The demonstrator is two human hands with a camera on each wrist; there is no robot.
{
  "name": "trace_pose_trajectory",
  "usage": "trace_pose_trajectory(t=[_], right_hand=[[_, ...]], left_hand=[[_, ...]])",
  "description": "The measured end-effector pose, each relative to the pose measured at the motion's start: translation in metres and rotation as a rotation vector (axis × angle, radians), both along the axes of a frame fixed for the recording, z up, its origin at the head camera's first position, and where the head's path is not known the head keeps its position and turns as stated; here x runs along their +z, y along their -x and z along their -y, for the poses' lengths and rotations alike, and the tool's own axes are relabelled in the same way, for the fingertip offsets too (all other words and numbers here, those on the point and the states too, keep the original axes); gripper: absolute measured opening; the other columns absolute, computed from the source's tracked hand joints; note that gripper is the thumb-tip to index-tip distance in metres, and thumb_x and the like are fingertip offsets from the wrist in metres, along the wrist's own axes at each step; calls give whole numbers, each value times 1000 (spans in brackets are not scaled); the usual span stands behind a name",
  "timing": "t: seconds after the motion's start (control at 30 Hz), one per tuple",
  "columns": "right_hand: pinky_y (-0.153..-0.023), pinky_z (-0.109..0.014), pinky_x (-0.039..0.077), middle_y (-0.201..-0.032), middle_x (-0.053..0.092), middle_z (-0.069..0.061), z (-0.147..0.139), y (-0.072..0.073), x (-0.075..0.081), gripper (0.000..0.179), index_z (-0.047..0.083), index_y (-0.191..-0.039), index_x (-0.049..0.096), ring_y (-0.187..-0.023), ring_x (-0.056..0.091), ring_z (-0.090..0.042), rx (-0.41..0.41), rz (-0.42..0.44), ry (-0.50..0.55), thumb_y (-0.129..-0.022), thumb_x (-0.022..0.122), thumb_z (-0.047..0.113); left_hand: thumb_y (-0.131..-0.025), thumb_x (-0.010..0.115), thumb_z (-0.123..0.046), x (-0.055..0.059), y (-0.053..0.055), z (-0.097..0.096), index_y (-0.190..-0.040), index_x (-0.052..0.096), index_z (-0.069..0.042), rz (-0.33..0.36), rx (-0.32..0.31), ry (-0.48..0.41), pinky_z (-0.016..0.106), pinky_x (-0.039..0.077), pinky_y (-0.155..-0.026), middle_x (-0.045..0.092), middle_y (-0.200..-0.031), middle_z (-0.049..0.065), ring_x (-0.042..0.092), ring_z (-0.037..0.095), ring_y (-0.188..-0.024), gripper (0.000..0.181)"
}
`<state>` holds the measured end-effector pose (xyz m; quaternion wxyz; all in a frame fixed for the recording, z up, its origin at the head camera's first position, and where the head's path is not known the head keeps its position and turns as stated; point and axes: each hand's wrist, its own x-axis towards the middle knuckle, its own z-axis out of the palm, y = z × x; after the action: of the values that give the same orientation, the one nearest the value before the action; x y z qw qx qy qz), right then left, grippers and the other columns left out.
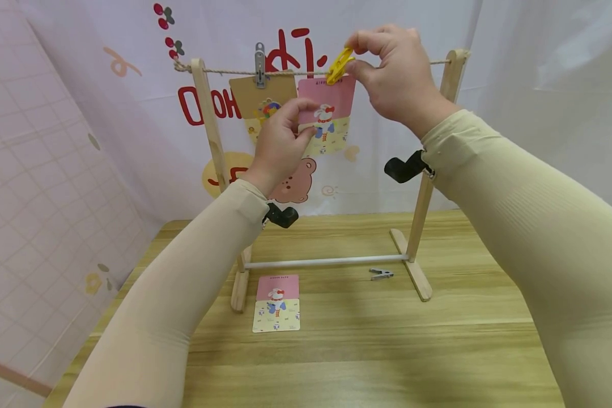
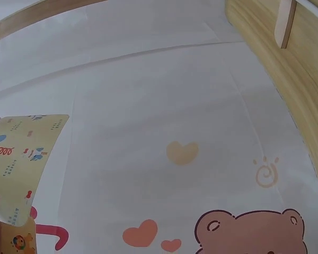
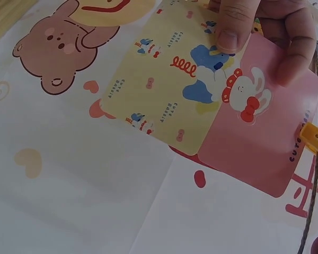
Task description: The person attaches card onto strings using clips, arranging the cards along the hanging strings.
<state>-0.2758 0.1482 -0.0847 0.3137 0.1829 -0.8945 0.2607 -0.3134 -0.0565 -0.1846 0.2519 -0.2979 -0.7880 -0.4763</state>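
My left hand (image 1: pixel 283 136) holds a pink-and-yellow rabbit card (image 1: pixel 336 102) by its left side, the thumb on its printed face. The card hangs upright just under the rope (image 1: pixel 306 73). With thumb and fingertips, my right hand (image 1: pixel 395 76) pinches a yellow clothespin (image 1: pixel 340 65), whose tip lies over the card's top edge at the rope. To the left, a brown-and-yellow card (image 1: pixel 242 90) hangs from a grey clothespin (image 1: pixel 260 65), partly hidden behind my left hand. The left wrist view catches the held card's yellow lower part (image 2: pixel 26 164).
The rope runs between two wooden posts (image 1: pixel 209 124) joined low down by a white rod (image 1: pixel 326 262). On the wooden table (image 1: pixel 367 351) lie another pink-and-yellow rabbit card (image 1: pixel 277 306) and a grey clip (image 1: pixel 381 274). A printed white cloth (image 1: pixel 367 192) hangs behind.
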Motion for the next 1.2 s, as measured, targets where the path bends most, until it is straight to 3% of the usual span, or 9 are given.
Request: trace_pose_trajectory(t=[0.23, 0.53, 0.8, 1.0, 1.2], right_hand=[[-120, -34, 30, -142, 60, -2, 0, 1, 0, 29, 20, -132, 73, -150, 28, -20, -3, 22, -5, -108, 61, 27], [-98, -32, 33, -147, 57, 1, -1, 3, 4, 29, 23, -133, 72, -134, 29, -14, -26, 57, -29, -107, 61, 32], [-96, -31, 31, -148, 56, 2, -2, 4, 7, 28, 25, -132, 73, -126, 26, -9, -29, 69, -39, -107, 62, 31], [-100, -31, 32, -148, 55, 0, 0, 2, 6, 29, 24, -134, 73, -140, 28, -18, -18, 71, -31, -108, 61, 29], [-100, -31, 33, -148, 54, 0, 1, 2, 5, 31, 23, -136, 71, -142, 28, -19, -11, 74, -20, -108, 60, 29]], left_hand=[[-103, 67, -12, -2, 1, 1, -136, 65, -13, -47, 40, 40, 22, 47, -70, 70, -127, 1, 54, 15, -80, 32], [-103, 69, -12, -7, 5, 1, -131, 68, -10, -132, 61, 51, 21, 46, -74, 72, -127, 4, 56, 16, -83, 29], [-103, 67, -10, -6, 6, 1, -130, 68, -7, -183, 79, 49, 22, 43, -74, 72, -129, 6, 52, 17, -81, 27], [-103, 68, -11, -5, 7, -2, -130, 68, -10, -140, 47, 20, 20, 48, -76, 71, -128, 3, 56, 13, -83, 28], [-103, 69, -14, -6, 9, -4, -130, 68, -12, -94, 40, -18, 20, 49, -73, 72, -123, 1, 56, 13, -79, 27]])
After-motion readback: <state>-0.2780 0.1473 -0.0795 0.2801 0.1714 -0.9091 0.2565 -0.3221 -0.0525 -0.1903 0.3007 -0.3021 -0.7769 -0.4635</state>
